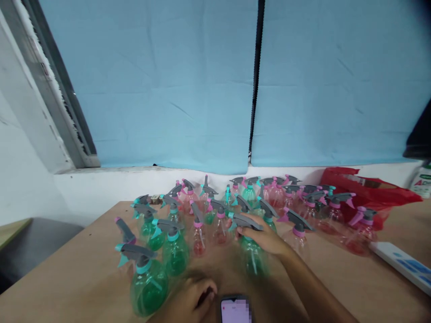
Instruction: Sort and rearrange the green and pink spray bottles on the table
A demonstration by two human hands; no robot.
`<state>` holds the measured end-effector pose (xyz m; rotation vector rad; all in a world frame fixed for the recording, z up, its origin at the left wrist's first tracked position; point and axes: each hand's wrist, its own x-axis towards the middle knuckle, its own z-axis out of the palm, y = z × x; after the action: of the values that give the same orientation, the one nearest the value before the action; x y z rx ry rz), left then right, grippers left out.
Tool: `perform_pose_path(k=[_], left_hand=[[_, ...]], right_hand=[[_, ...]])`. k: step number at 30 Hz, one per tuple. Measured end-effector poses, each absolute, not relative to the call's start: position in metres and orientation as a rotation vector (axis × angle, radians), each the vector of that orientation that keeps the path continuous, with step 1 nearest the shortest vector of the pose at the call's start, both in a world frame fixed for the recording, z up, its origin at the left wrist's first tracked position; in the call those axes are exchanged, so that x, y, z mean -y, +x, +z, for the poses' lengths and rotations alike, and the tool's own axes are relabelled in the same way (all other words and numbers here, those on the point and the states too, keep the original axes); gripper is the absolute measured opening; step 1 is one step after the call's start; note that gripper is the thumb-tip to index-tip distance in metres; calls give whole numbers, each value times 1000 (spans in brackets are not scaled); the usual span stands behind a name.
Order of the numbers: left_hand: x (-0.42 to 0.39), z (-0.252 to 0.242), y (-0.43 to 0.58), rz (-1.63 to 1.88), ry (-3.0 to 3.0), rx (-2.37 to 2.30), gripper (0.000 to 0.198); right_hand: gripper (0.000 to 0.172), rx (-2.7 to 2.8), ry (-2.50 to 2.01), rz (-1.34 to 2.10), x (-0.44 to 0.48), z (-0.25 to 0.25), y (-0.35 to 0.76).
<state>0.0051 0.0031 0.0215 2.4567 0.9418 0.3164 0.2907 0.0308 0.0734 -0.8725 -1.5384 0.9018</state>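
Observation:
My right hand (266,235) is closed around the neck of a green spray bottle (254,260), just under its grey and turquoise trigger head. The bottle is upright and a little blurred; whether its base touches the table I cannot tell. My left hand (195,294) rests low over the table with its fingers curled in, and nothing shows in it. Left of that hand stands a clear green spray bottle (150,287), with another green spray bottle (175,253) behind it. A pink spray bottle (198,237) stands farther back, between my hands.
Several more green and pink spray bottles crowd the back of the wooden table (84,264). A phone (234,309) lies at the front edge. On the right are a white box (402,264), a red plastic bag (370,193) and a white container (422,181). Blue curtains (168,89) hang behind.

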Motion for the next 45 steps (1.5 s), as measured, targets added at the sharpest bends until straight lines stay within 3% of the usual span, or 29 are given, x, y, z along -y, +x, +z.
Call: perform_pose_path(k=[8, 14, 20, 25, 33, 45], left_hand=[[-3, 23, 5, 300, 2460, -951, 22], [-3, 20, 5, 314, 2463, -962, 23], [-4, 22, 6, 305, 2473, -946, 22], [-3, 24, 6, 306, 2490, -942, 22], [-4, 21, 5, 319, 2504, -917, 22], [-4, 21, 5, 325, 2507, -924, 22]], right_hand=[[41, 1569, -855, 1136, -21, 77, 319], [38, 1195, -726, 1304, -15, 67, 317], [29, 1526, -895, 1062, -19, 78, 324], [37, 1767, -938, 1102, -15, 91, 323], [14, 2013, -1143, 940, 9, 122, 331], [20, 2274, -1515, 540, 45, 148, 350]])
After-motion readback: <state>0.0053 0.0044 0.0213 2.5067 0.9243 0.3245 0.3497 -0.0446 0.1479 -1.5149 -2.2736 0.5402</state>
